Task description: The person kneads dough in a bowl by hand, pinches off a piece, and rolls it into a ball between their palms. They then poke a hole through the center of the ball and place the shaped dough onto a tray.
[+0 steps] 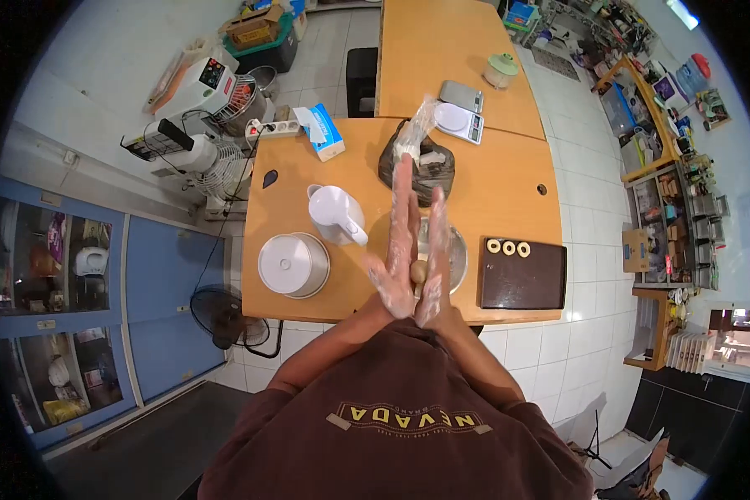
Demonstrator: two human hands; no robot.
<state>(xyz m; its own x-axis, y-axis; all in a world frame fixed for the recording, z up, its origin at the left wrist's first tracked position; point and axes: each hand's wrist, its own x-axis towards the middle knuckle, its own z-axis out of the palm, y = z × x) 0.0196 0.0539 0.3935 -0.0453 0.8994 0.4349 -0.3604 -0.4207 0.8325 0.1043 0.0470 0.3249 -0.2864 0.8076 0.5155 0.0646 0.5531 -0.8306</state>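
Observation:
A small ball of dough (420,272) is held between my two palms, near the heels of the hands. My left hand (398,246) and my right hand (435,258) face each other with fingers stretched out, both smeared with white. Below them stands a metal bowl (457,260), partly hidden by the hands. Beyond the fingertips lies a dark plastic bag (438,177) with a clear bag (421,125) on it. To the right, a dark tray (523,282) bears three dough rings (508,247) along its far edge.
On the left of the table stand a white pitcher (335,212) and a white lidded tub (292,265). Farther back are a blue and white box (325,133), a power strip (277,128), a scale (458,119) and a green-lidded jar (501,72).

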